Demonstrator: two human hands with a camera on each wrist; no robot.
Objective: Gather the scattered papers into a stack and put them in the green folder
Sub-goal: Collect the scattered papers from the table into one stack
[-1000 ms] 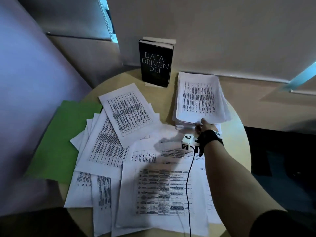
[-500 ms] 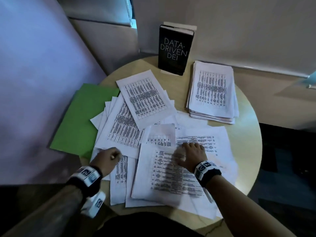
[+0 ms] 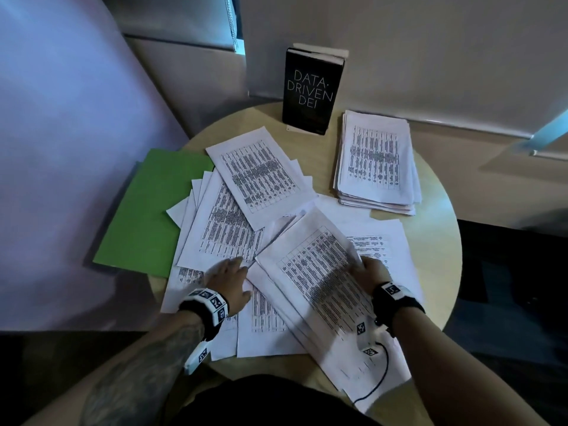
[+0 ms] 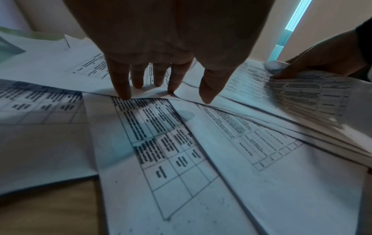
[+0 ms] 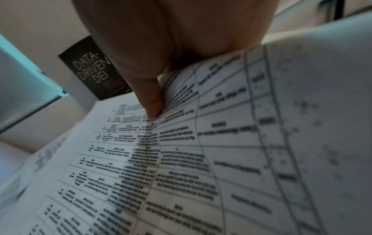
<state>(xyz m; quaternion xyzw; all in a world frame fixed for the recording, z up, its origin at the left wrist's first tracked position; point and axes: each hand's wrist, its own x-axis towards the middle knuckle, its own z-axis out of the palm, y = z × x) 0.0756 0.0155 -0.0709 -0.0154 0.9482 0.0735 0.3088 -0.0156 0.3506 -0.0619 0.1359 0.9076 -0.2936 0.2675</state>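
A round table [image 3: 436, 259] carries all items. A book [image 3: 312, 92] stands upright at the far edge. Just right of the book, near the far-right edge, lies a squared stack of papers [image 3: 376, 162]. A folder [image 3: 147, 210] lies at the left edge, overhanging it. Loose sheets [image 3: 258, 176] overlap one another across the centre and near edge, their left ends lying on the folder. The left hand [image 3: 229, 282] rests on sheets near the near-left edge. The right hand [image 3: 370, 270] holds a tilted bundle of sheets [image 3: 316, 272] at the near-right, above the sheets lying flat.
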